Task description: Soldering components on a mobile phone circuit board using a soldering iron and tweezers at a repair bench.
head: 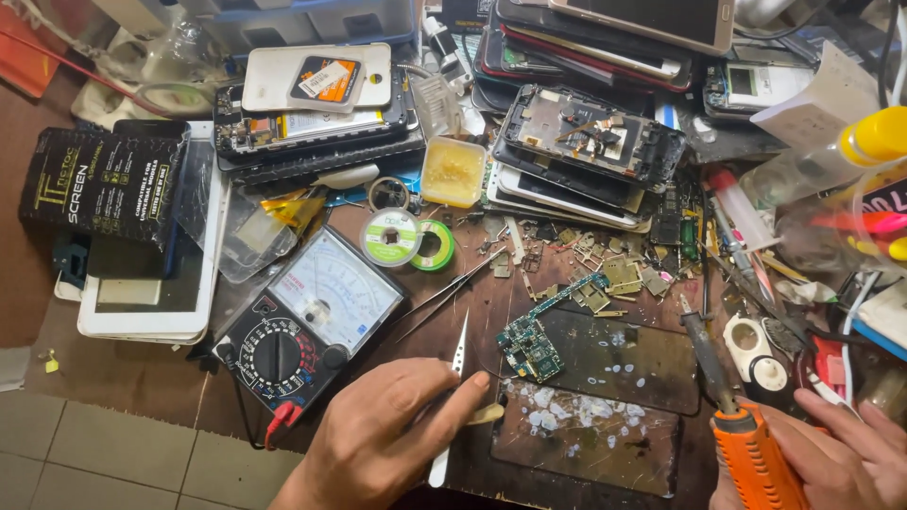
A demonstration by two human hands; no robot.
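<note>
- Cluttered brown wooden workbench (123,378) carries a small green circuit board (531,346).
- Left hand (387,434), left of the board, grips white pointed tweezers (453,397).
- Right hand (841,453), right of the board, grips an orange-handled soldering iron (742,425).

Warm, even light falls from above, and shadows stay soft. The view is sharp, with glare on the far phone screens (605,38).
</note>
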